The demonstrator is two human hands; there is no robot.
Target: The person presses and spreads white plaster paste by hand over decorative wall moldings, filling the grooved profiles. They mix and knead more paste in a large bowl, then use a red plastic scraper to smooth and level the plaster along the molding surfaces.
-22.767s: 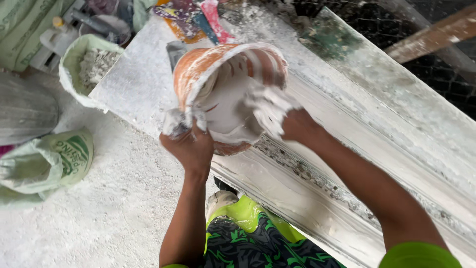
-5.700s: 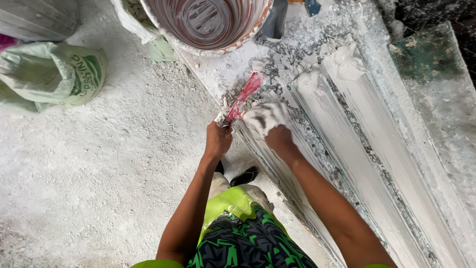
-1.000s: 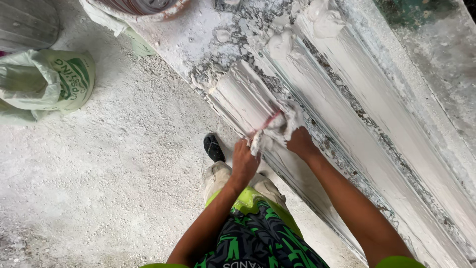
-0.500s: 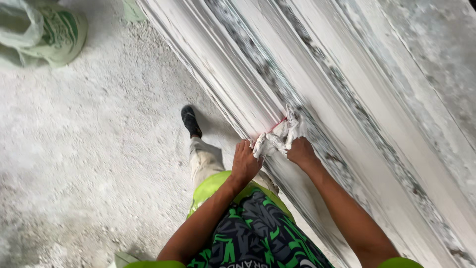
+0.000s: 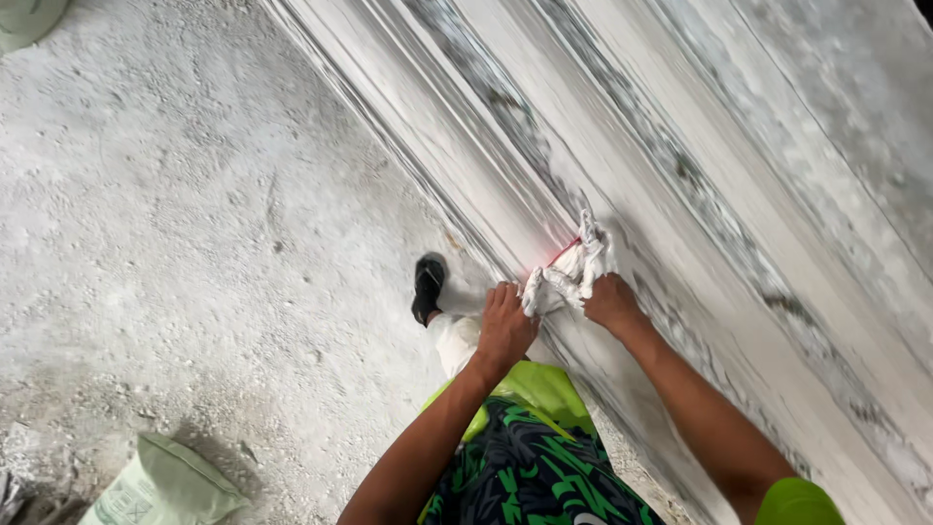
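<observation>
Shorts, black with green marks, fill the bottom edge, with a green sack on the dusty floor at lower left. Above them the left hand and right hand meet on the long white moulding. Both sets of fingers are curled and coated in plaster, gripping a plaster-caked tool with a red part showing, pressed against the moulding's ridges. A black shoe stands just left of the moulding.
</observation>
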